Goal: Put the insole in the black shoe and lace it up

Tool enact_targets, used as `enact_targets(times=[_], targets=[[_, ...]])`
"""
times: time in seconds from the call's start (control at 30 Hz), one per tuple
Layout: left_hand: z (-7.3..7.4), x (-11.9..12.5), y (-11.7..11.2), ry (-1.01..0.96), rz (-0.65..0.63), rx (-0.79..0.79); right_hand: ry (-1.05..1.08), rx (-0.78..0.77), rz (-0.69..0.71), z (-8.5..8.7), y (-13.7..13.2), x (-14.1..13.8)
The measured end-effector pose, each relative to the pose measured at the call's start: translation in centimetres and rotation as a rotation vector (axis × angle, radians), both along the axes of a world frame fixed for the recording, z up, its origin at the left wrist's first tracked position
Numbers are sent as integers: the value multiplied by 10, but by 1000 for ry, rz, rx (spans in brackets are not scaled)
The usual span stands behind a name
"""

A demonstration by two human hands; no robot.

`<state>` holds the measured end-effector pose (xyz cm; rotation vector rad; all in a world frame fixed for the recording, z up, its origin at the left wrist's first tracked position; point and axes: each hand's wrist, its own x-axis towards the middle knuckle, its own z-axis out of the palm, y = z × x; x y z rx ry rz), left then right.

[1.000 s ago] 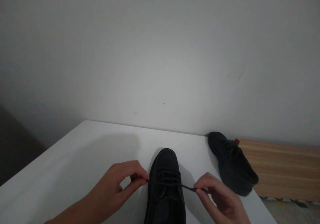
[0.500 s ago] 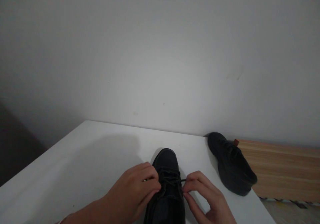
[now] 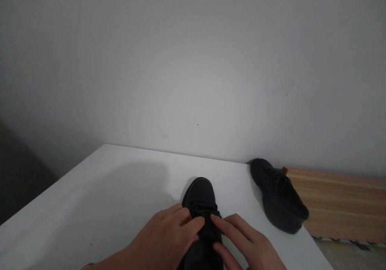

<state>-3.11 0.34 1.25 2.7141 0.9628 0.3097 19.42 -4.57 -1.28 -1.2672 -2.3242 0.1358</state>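
Observation:
A black lace-up shoe (image 3: pixel 199 189) lies at the near middle of the white table, toe pointing away from me. My left hand (image 3: pixel 170 235) reaches over its left side with fingers curled in at the lacing; what they grip is hidden against the dark material. From the right, my right hand (image 3: pixel 245 240) touches the shoe's lacing area, its index finger and thumb stretched out and apart. The laces (image 3: pixel 203 207) show as dark crossing bands just beyond my fingertips. Much of the tongue and the shoe's opening is covered or too dark to make out.
Another black shoe (image 3: pixel 280 199) lies near the table's right edge, toe toward the wall. A pale wall (image 3: pixel 193 69) rises behind the white table (image 3: pixel 126 173). Beyond the right edge is a wood-grain board (image 3: pixel 343 205), with floor below it.
My right hand has moved left from beside the shoe onto its lacing; the lace stretched to it no longer shows. My left fingers have shifted right, further over the shoe.

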Motion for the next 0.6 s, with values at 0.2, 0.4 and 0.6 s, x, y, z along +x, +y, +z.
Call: enact_targets(times=[0.2,0.4,0.6], targets=[[5,15,0,212,-32,61,-264,127,-73,0,1,-14],[12,18,0,124,-37,160,-191,128,-121,18,2,-28],[54,10,7,-532,-14,-191,537,85,-96,57,11,-32]])
